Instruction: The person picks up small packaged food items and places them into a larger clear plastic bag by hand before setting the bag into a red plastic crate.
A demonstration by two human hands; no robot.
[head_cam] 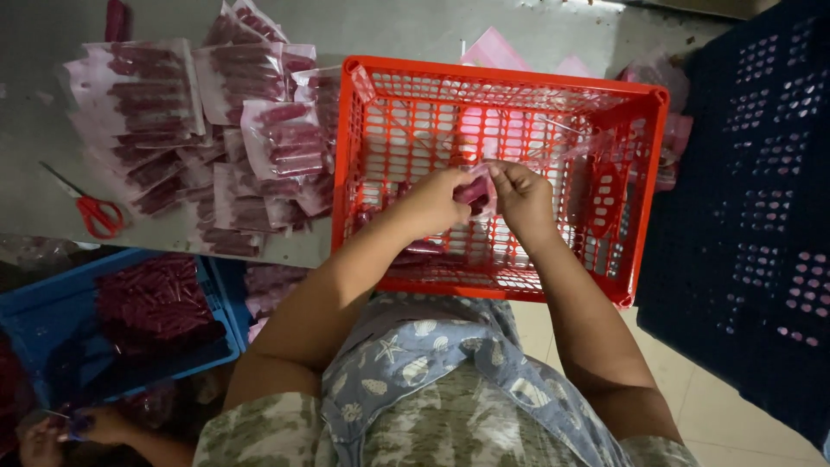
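Over a red plastic crate [501,78], my left hand [437,203] and my right hand [521,195] meet on a small clear pink bag [475,188] holding dark red tube-shaped pieces. Both hands pinch the bag between their fingertips, just above the crate's floor. A few more of the dark red pieces lie in the crate's bottom near my left wrist.
Piles of filled pink bags [207,130] cover the grey table left of the crate. Red-handled scissors [91,210] lie at the table's left edge. A blue crate [52,303] of loose dark red tubes sits below. A dark blue crate [752,199] stands at right. Another person's hand [52,432] is at bottom left.
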